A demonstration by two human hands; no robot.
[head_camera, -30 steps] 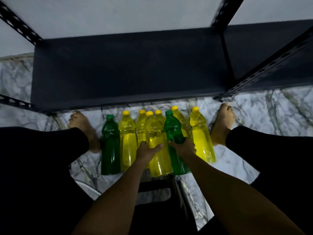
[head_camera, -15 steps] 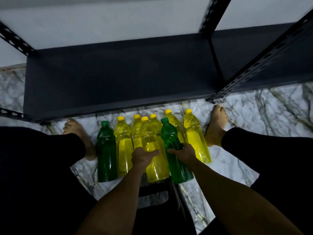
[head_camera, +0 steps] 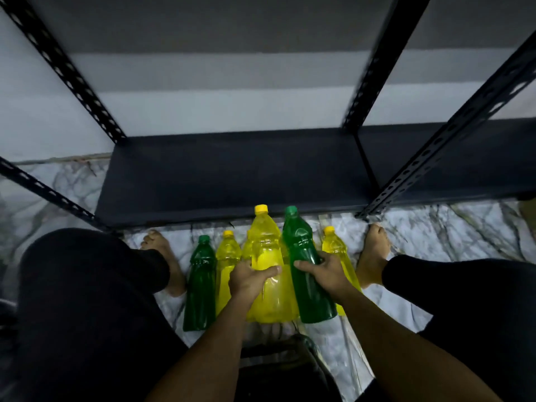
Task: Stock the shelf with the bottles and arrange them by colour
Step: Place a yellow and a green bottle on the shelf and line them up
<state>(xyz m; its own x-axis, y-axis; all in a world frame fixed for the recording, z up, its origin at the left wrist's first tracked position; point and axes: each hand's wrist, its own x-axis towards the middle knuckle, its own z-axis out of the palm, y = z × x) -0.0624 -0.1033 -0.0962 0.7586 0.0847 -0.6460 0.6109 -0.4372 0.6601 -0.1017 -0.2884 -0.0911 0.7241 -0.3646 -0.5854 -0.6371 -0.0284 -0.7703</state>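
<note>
Below the bare shelf edge [head_camera: 232,219], left hand [head_camera: 249,281] grips a yellow bottle [head_camera: 268,256]; right hand [head_camera: 326,271] grips a green bottle [head_camera: 304,256].

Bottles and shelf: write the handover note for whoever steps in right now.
Left hand grips a yellow bottle; right hand grips a green bottle. Both are raised above the group.
On the floor by the feet: another green bottle and more yellow bottles, one at the far right.
The dark shelf holds nothing.
Done: nothing stocked yet.
Left: place every bottle on the shelf, grouped by colour.
</note>
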